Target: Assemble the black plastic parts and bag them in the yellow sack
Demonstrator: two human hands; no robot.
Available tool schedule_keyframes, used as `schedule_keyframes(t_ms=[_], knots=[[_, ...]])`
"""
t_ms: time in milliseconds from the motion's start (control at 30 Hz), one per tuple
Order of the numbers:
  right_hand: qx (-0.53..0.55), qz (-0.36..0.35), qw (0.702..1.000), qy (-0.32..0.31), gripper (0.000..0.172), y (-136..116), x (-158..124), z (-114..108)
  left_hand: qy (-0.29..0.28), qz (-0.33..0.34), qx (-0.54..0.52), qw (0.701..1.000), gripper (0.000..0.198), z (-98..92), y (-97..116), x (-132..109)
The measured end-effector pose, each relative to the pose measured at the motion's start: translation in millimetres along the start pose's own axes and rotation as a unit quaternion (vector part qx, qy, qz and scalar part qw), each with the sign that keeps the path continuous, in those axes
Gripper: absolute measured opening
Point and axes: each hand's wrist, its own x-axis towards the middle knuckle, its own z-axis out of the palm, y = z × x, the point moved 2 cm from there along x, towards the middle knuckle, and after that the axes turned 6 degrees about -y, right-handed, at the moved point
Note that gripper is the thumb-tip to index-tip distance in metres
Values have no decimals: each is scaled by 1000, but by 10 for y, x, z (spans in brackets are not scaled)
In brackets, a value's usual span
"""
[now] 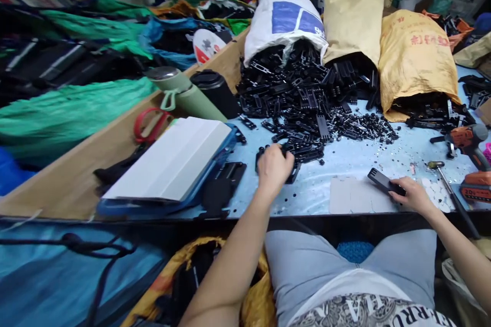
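Note:
My left hand (273, 167) reaches over the near edge of a big heap of black plastic parts (307, 97), its fingers curled down onto a few pieces; what it grips is hidden. My right hand (410, 195) is closed on a flat black plastic part (380, 180), held just above a pale card pad (355, 195) on the light blue table (345, 156).
Three sacks lie open at the back: white (282, 10), tan (352, 15), yellow (416, 53). A cordless drill (470, 143) and a hammer (447, 184) lie at the right. A white-covered blue case (172, 161), red scissors (148, 123), a green flask (184, 93) sit left.

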Motion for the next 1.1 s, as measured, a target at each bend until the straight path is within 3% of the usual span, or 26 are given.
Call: schedule_keyframes(t_ms=[67, 133, 200, 300, 400, 500, 567, 667, 733, 800, 900, 1000, 1100], knots=[[-23, 23, 999, -16, 33, -13, -8, -1, -50, 70, 33, 996, 24, 131, 152, -384], [-41, 36, 998, -22, 40, -93, 60, 22, -149, 184, 116, 965, 24, 353, 372, -771], [-43, 46, 998, -16, 46, -199, 175, 53, -208, 250, 166, 931, 26, 548, 551, -1036], [26, 49, 998, -5, 43, -321, 346, 90, -222, 316, 164, 908, 21, 704, 696, -1119], [217, 61, 974, 21, 42, -364, 438, 109, -240, 365, 75, 896, 10, 742, 725, -1034], [413, 111, 904, 10, 47, -391, 468, 155, -262, 338, -59, 902, 20, 756, 735, -1028], [452, 116, 884, 7, 48, -436, 475, 154, -260, 287, -158, 908, 26, 780, 757, -1086], [348, 44, 936, 19, 49, -540, 442, 43, -236, 200, -274, 911, 20, 823, 766, -1172], [236, -26, 971, -15, 47, -611, 363, -54, -219, 151, -323, 908, 29, 839, 724, -1189], [142, -93, 983, -76, 42, -652, 233, -131, -208, 111, -365, 901, 35, 839, 648, -1177], [54, -156, 976, -142, 41, -627, 9, -194, -202, 63, -424, 881, 41, 832, 526, -1151], [24, -120, 985, -125, 42, -540, -103, -197, -203, 29, -461, 864, 47, 856, 481, -1169], [2, 4, 999, -36, 35, -487, -59, -137, -212, 6, -474, 855, 53, 911, 534, -1234]])
